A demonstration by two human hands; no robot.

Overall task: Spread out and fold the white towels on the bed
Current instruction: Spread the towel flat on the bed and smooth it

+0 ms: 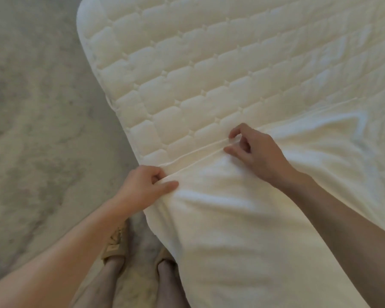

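The left hand is pinching the hem of the white towel between thumb and curled fingers, closed tight on the cloth at about seven o'clock. The right hand is nipping the same hem further along, near the centre, thumb and fingertips closed on the thin edge. The hem is running taut between them. The towel is lying rumpled over the near side of the quilted mattress, spreading toward four o'clock. Two sandalled feet are standing on the pale carpet at six o'clock.
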